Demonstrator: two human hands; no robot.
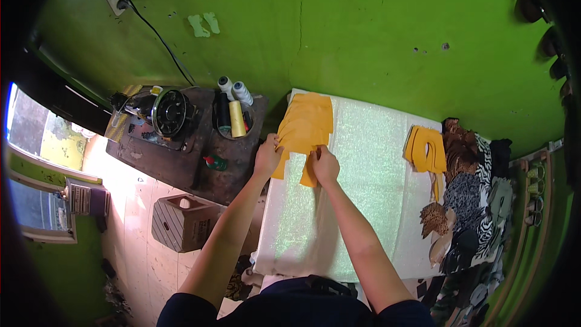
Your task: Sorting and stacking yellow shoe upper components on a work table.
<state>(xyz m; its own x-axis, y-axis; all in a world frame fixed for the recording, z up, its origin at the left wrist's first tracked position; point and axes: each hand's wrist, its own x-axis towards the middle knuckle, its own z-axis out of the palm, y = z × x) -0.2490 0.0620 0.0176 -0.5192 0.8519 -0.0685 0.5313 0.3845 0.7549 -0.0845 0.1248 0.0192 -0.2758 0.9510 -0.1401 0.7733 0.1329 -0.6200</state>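
Note:
Overlapping rows of yellow cut-out pieces of sheet material [308, 122] lie along the left side of a table covered in shiny whitish sheeting [369, 206]. My left hand [268, 155] is closed at their left edge, its fingertips gripping a yellow piece. To the right, my right hand [325, 166] pinches the near end of a yellow piece, and a strip of it hangs below the fingers. A pale gap shows between the two hands. More yellow cut pieces [425, 150], some with oval openings, are stacked at the table's far right.
A sewing machine [166, 114] stands on a dark worktable [236, 172] at left, with thread cones [238, 118] and a small green bottle [215, 162]. A box-like stool [184, 223] is on the floor. Patterned material pieces [466, 191] crowd the right side. A green wall [363, 36] rises behind.

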